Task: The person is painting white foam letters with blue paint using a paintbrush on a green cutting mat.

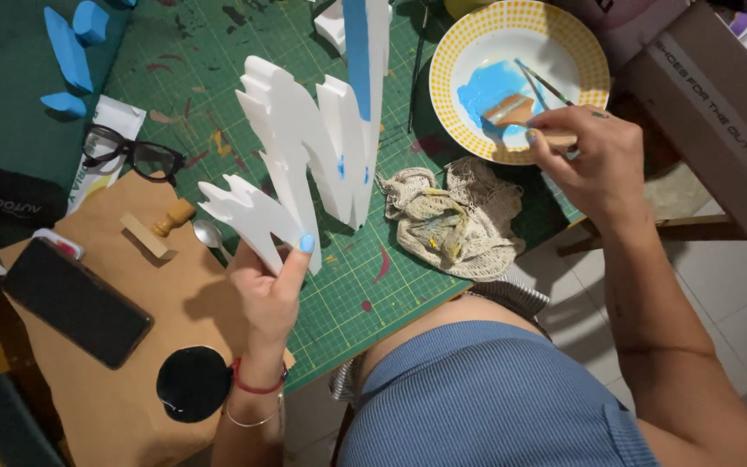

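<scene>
A white foam cut-out [304,147] with jagged, zigzag edges stands upright on the green cutting mat [356,285], its lower point pinched in the left hand [274,290]. A broad blue stripe runs down its tall right-hand part, and small blue dabs mark its lower edge. The left hand rises from below, wrist bent back, thumb laid flat along the near face of the foam with the other fingers behind it; the thumbnail is painted light blue, and a red cord and a thin bangle circle the wrist.

The right hand [594,160] reaches out across the body, forearm stretched up and to the left, fingers clenched around the handle of a flat paintbrush [520,117] whose bristles rest in a pool of blue paint on a white plate with a yellow dotted rim [451,52]. A thinner brush lies across the same plate.

Between the plate and the foam lies a crumpled, paint-stained mesh rag [451,216]. To the left, on brown paper over the counter, sit black glasses [131,154], a wooden-handled stamp [162,227], a spoon [207,233], a dark phone [75,301] and a black disc [194,383]. Blue foam pieces [71,43] lie at the upper left.
</scene>
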